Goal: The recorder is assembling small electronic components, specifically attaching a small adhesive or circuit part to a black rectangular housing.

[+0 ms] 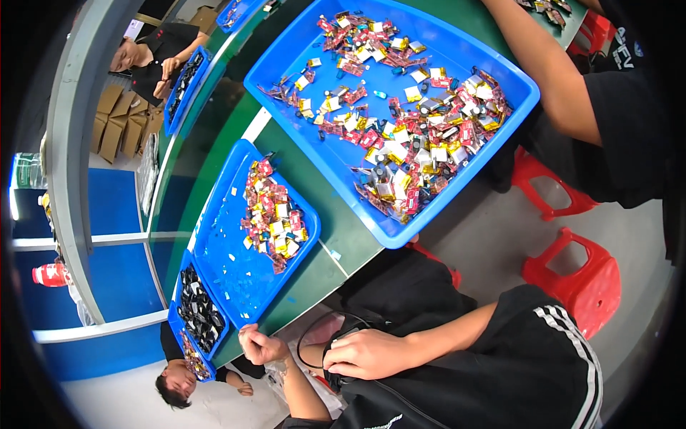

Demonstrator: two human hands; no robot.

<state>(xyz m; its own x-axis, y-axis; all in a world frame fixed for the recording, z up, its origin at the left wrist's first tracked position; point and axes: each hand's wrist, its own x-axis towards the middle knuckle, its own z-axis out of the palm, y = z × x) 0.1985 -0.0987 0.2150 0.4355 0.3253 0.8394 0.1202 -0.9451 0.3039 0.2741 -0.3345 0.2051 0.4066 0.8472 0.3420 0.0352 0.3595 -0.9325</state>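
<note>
My left hand (263,347) is closed, its fingers curled together just beside the near corner of a shallow blue tray (223,239). Whatever it might hold is hidden. In that tray lies a heap of small red, white and yellow electronic parts (274,218), with small pale scraps on the bare side. Lower and to the right, my right hand (366,354) is held over my lap with its fingers bent inward. Its fingertips are partly hidden, and what they grip cannot be made out. A thin black cord (309,330) loops close to both hands.
A large deep blue tub (325,75) with many similar parts stands on the green table (320,275). Beside the shallow tray, a narrow blue bin holds black pieces (200,307). Red stools (575,279) stand at right. Other people work around the table; one person's arm (547,68) reaches past the tub.
</note>
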